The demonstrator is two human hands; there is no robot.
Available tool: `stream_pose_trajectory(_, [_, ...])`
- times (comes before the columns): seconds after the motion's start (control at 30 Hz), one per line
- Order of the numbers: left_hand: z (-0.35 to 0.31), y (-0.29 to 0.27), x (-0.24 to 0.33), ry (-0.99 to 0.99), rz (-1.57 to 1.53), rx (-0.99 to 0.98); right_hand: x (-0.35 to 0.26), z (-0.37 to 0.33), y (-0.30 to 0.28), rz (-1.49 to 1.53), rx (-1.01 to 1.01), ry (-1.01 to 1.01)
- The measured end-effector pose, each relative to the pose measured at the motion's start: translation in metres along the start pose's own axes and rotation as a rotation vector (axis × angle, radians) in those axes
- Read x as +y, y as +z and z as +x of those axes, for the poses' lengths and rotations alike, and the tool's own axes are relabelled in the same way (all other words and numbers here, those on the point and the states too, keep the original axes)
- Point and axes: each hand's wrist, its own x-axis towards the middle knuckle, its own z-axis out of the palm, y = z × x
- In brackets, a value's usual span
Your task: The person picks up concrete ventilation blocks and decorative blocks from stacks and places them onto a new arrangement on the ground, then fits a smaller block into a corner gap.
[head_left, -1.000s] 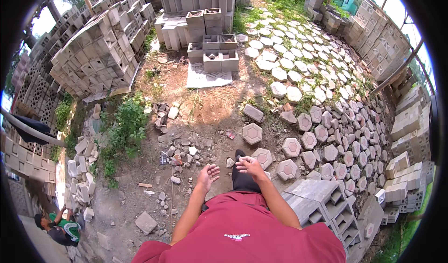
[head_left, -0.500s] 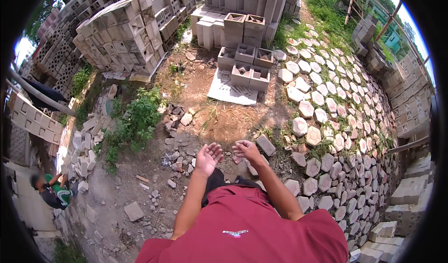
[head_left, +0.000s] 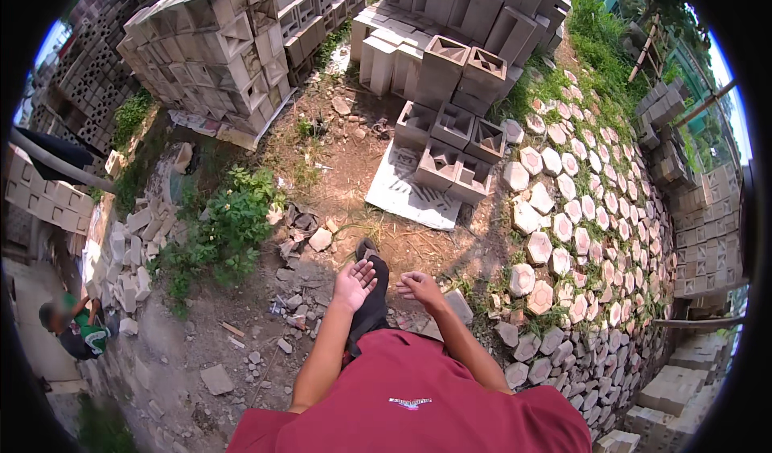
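My left hand is held out in front of me, palm up, with its fingers stretched and nothing in it. A short way to its right, my right hand hovers over the ground, fingers apart and likewise holding nothing. Neither hand touches anything. Ahead of both stands a small group of hollow concrete blocks, partly on a white printed sheet. One of my feet shows just beyond the left hand. A loose grey block lies on the ground beside my right forearm.
Hexagonal pavers cover the ground at right. A tall stack of pale blocks stands far left, another block stack straight ahead. A leafy bush and rubble lie left. Another person crouches at the far left.
The blocks and white sheet ahead appear nearer and lower in view. My left foot has come forward past the hands. Both hands stay raised and empty.
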Motion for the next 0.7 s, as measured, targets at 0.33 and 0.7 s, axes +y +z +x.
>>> stream_pose_trajectory(0.33, [0.116,0.192,0.26,0.142,0.141,-0.173,-0.292,0.113,-0.025,-0.333,0.34,-0.487])
stream_pose_trajectory(0.7, [0.22,0.247,0.332,0.044,0.048,-0.129,-0.386,0.217,-0.033,-0.276,0.398,-0.516])
